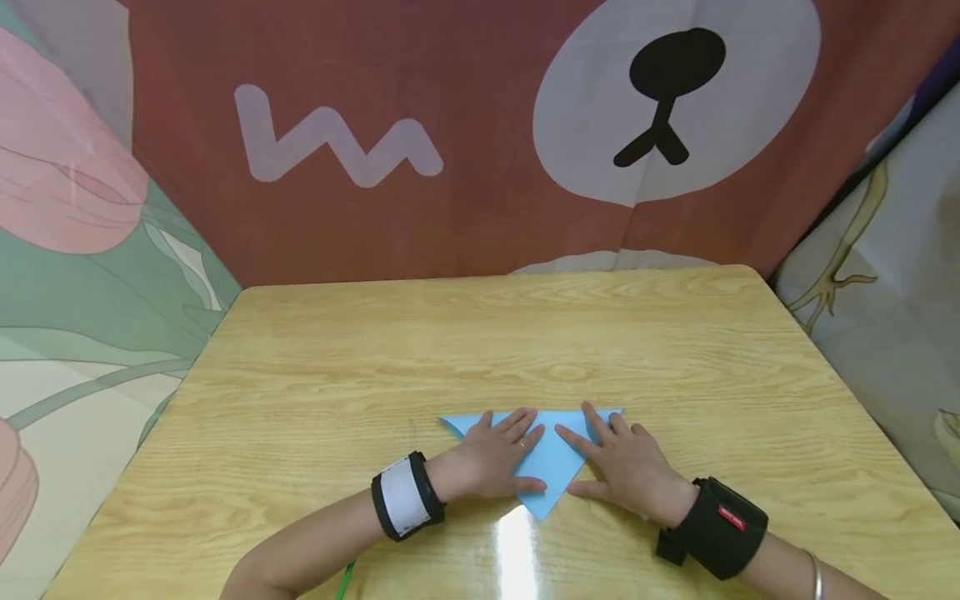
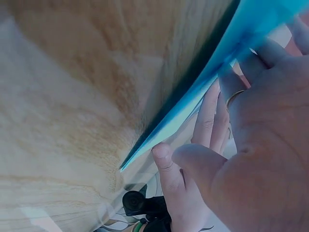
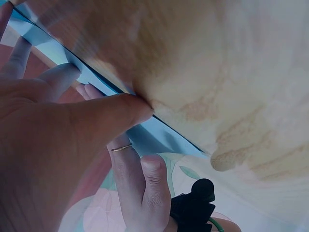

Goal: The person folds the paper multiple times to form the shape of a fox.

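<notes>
A sheet of blue paper (image 1: 553, 467), folded into a triangle, lies on the table with its long edge at the back and a point toward the person. My left hand (image 1: 498, 458) rests on its left part with fingers spread, and the left corner lifts a little off the wood. On the right part lies my right hand (image 1: 626, 467), its fingers spread and its thumb by the right slanting edge. Both wrist views show the blue paper (image 2: 212, 72) edge-on beneath the fingers, with its layers slightly apart along the rim (image 3: 164, 135).
The wooden table (image 1: 375, 350) reaches back to a brown cloth (image 1: 465, 233) with a cartoon bear face. Black straps (image 1: 720, 529) circle both wrists. A green cord (image 1: 345, 579) shows beside the left forearm.
</notes>
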A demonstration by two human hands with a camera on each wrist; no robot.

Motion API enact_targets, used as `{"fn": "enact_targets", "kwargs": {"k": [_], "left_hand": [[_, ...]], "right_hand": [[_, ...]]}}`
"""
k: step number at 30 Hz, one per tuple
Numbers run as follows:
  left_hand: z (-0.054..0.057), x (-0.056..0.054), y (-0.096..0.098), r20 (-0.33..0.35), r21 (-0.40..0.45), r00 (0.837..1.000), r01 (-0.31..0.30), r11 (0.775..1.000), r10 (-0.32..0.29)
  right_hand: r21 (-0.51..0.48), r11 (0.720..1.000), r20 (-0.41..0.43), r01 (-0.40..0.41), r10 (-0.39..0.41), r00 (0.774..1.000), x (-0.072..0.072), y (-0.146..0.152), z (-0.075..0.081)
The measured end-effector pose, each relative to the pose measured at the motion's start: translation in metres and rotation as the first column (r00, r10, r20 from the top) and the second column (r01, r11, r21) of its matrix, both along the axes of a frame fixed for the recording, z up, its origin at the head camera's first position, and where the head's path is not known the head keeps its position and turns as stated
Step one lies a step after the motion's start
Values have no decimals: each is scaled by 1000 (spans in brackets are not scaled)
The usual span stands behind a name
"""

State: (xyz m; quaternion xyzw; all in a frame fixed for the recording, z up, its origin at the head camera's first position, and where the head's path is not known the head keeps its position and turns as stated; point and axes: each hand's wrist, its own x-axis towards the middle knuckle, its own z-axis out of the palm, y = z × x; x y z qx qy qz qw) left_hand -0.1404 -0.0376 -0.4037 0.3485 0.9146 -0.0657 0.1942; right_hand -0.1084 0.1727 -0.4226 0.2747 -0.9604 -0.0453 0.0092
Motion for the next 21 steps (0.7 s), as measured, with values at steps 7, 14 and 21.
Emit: {"fn": "enact_targets", "kwargs": {"k": [7,14,21], "left_hand": [[3,1,-7,8,16,1000,-28,999,28],[0,2,-17,35,48,998,-57,997,56],[-3,2,-27,15,75,999,-49,996,48]], "right_hand": [[-10,1000,0,-2,2,1000,0,0,0],[-5,1000,1,-6,6,1000,0,0,0],[-15,1000,-16,-11,10,1000,0,0,0]]}}
